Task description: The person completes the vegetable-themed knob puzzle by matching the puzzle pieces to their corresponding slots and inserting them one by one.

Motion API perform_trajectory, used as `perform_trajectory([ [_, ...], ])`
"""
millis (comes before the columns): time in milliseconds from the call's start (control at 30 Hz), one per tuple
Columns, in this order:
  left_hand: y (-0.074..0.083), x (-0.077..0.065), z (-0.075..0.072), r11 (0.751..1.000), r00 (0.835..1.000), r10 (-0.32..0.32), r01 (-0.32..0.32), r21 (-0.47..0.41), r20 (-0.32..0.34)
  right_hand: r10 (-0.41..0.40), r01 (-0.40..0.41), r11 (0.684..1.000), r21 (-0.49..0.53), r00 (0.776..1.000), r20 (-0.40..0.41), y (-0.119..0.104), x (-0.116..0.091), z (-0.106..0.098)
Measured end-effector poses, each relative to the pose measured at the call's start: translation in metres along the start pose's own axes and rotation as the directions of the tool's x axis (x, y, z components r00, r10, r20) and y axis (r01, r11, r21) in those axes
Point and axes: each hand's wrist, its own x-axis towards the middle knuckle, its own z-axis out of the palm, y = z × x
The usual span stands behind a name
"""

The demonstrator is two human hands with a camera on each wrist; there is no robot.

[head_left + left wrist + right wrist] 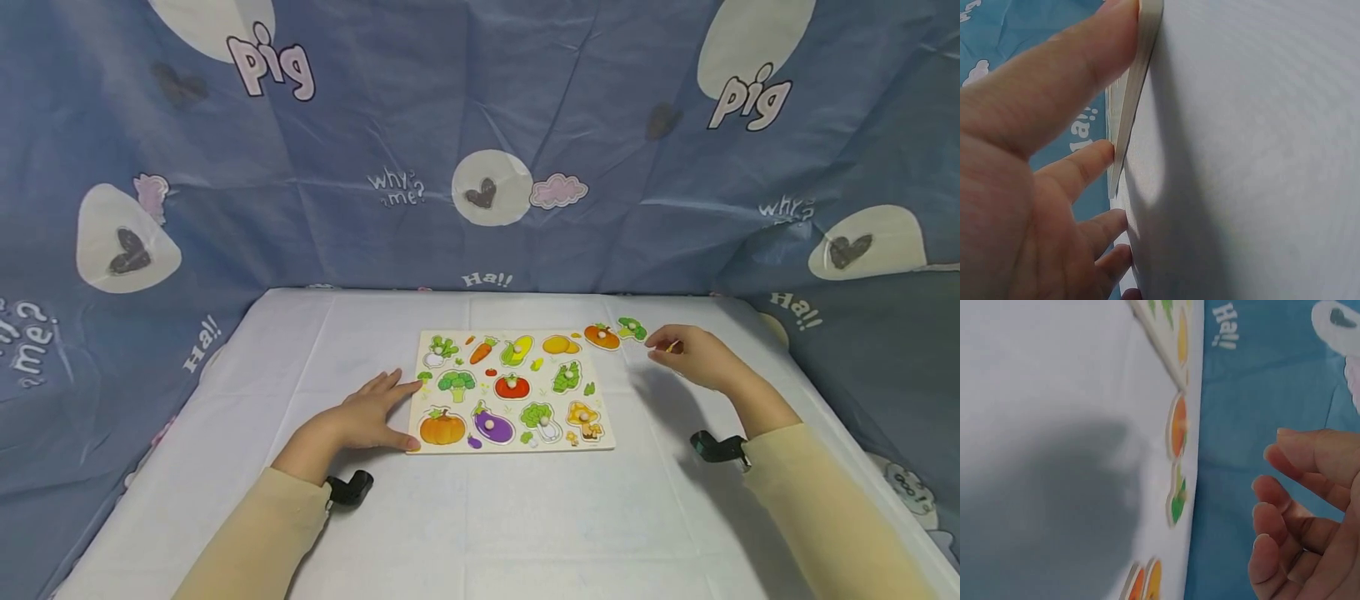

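A wooden vegetable puzzle board lies flat on the table, with several knobbed pieces in it, among them an eggplant and a tomato. My left hand rests at its left edge, thumb and index finger touching the rim. Off the board's far right corner lie a loose pumpkin piece and a broccoli piece. To their right, my right hand hovers above the table with loosely bent fingers. Nothing shows between them in the right wrist view.
Two more loose pieces, orange and yellow, lie side by side beyond the broccoli, partly hidden by my right hand in the head view. A white cloth covers the table. Blue printed fabric hangs around its back and sides.
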Motion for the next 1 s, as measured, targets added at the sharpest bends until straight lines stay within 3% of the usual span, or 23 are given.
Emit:
perform_trajectory([
  [367,0.001,-0.001,0.000,1.000,1.000,0.007,-0.007,0.001,-0.002,0.077,-0.078,0.995,0.064,0.997,0.014,0.036,-0.010,-0.007],
  [533,0.001,-0.002,0.000,1.000,1.000,0.015,-0.015,-0.005,0.000,0.113,-0.113,0.993,0.035,0.994,0.014,0.052,-0.011,-0.006],
  [1000,0.001,-0.003,-0.001,1.000,1.000,0.015,-0.015,0.006,-0.002,0.186,-0.189,0.978,0.083,0.982,0.039,0.073,-0.012,-0.004],
])
